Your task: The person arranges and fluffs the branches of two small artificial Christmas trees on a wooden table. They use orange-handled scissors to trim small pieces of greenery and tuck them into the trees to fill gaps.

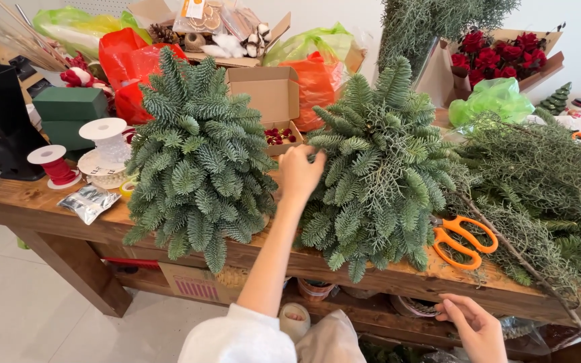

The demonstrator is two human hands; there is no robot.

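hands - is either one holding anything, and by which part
The left hand touches or pinches a branch tip on the near-left edge of the right fir arrangement; a firm grip cannot be told. The right hand is open and holds nothing, below the table edge.

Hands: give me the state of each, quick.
Left hand: fingers curled on the right fir arrangement, grip unclear.
Right hand: open, holding nothing, below the table edge.
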